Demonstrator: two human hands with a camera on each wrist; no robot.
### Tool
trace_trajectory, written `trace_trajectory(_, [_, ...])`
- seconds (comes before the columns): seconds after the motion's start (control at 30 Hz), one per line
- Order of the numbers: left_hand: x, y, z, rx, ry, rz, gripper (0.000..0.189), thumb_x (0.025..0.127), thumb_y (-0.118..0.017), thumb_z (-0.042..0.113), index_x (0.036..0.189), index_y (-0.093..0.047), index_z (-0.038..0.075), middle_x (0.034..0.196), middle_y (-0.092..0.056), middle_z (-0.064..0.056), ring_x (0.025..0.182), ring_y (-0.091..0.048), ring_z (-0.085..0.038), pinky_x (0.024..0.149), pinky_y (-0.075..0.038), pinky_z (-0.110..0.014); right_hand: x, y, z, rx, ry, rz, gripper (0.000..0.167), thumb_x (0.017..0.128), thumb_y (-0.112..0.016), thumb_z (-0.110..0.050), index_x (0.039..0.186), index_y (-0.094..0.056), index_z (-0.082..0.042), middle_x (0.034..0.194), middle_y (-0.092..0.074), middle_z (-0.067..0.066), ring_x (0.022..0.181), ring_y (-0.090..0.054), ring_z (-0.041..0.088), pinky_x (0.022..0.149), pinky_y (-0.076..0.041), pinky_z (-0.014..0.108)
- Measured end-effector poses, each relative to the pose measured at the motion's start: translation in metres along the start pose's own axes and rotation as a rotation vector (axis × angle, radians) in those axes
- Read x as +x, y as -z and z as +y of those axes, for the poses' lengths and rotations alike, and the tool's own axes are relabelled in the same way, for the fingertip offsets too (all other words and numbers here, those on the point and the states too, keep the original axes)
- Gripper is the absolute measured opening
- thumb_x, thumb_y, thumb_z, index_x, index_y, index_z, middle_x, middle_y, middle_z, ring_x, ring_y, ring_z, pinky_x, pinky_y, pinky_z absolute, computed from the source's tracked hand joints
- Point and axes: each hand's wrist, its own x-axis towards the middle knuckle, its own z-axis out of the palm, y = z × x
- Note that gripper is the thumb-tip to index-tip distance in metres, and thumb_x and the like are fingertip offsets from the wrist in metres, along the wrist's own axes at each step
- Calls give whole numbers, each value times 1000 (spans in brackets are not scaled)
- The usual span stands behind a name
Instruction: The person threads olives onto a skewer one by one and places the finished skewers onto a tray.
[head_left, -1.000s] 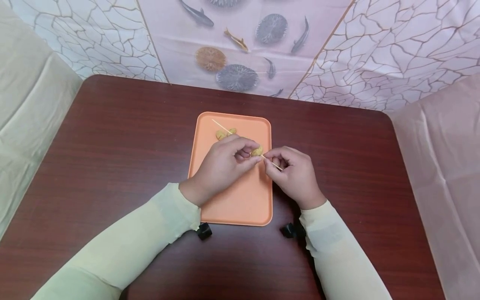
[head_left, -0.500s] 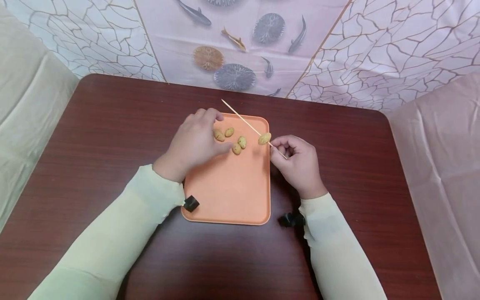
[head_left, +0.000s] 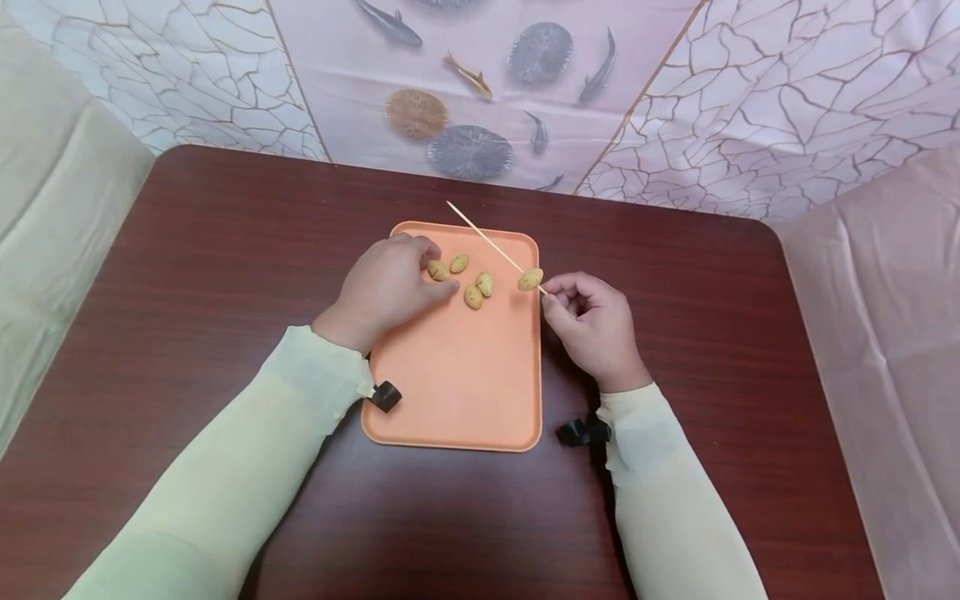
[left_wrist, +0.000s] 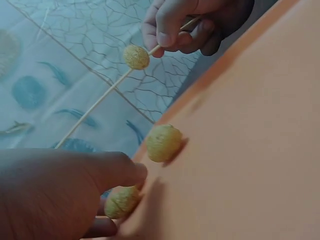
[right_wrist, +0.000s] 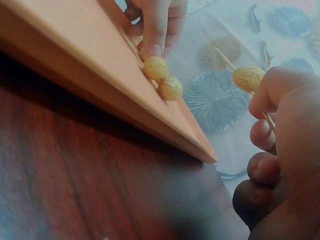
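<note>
Pinched in my right hand [head_left: 596,329] is the lower end of a thin wooden skewer [head_left: 483,235], its bare tip pointing up and left. One golden, oval snack-like ball [head_left: 530,280] is threaded on the skewer just above my fingertips. My left hand [head_left: 393,287] reaches over the upper left of the orange tray [head_left: 457,383]. Its thumb and fingers close round a golden ball [left_wrist: 122,202] that rests on the tray. Beside it lie another loose ball [head_left: 459,264] and, slightly lower, a touching pair, a ball [head_left: 484,284] and a ball [head_left: 473,297].
The tray lies on a dark reddish-brown table [head_left: 247,250]. A patterned cloth [head_left: 472,117] with fish and round leaves hangs behind the table's far edge. Pale cloth [head_left: 892,317] stands along both sides. Black wrist mounts [head_left: 386,397] stick out below both sleeves.
My left hand has left the skewer and moved left to the loose balls, its fingers drawing in round one. My right hand has kept the skewer and raised it slightly off the tray.
</note>
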Motion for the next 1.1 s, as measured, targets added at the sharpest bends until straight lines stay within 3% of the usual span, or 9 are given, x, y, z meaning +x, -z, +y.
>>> trace_trajectory(0.17, [0, -3, -3, -7, -6, 28, 38, 100, -79, 37, 131, -79, 14, 114, -76, -3, 107, -66, -24, 94, -60, -44, -2, -3, 5, 17, -6, -27, 7, 98, -77, -3, 101, -83, -5, 78, -64, -4, 64, -52, 11, 55, -43, 17])
trace_trajectory(0.33, [0, 1, -9, -102, -8, 92, 36, 97, -73, 24, 130, -80, 12, 111, -77, -6, 101, -66, -26, 92, -59, -42, -3, -4, 9, 40, -28, -41, 6, 99, -77, -2, 103, -82, -3, 79, -63, -2, 65, -52, 10, 57, -43, 17])
trace_trajectory(0.57, [4, 4, -18, -380, 75, 218, 44, 95, -74, 16, 140, -78, 16, 111, -81, -2, 93, -76, -16, 84, -59, -33, -3, -6, 11, 44, -23, -45, 8, 97, -77, -1, 102, -82, -4, 79, -63, -1, 66, -53, 10, 58, -44, 17])
trace_trajectory(0.83, [10, -2, -25, -774, 114, 258, 45, 98, -76, 5, 144, -73, 10, 132, -74, -7, 101, -72, -17, 85, -61, -19, -5, -7, 12, 23, 0, -86, 9, 96, -76, 1, 99, -82, -5, 79, -64, 2, 66, -54, 11, 58, -45, 17])
trace_trajectory(1.1, [10, -5, -26, -898, 78, 278, 38, 102, -80, 10, 139, -75, 9, 127, -73, -5, 104, -74, -13, 90, -62, -21, -5, -6, 11, -13, 23, -118, 11, 96, -77, 0, 101, -83, -8, 80, -67, 3, 69, -57, 11, 61, -47, 15])
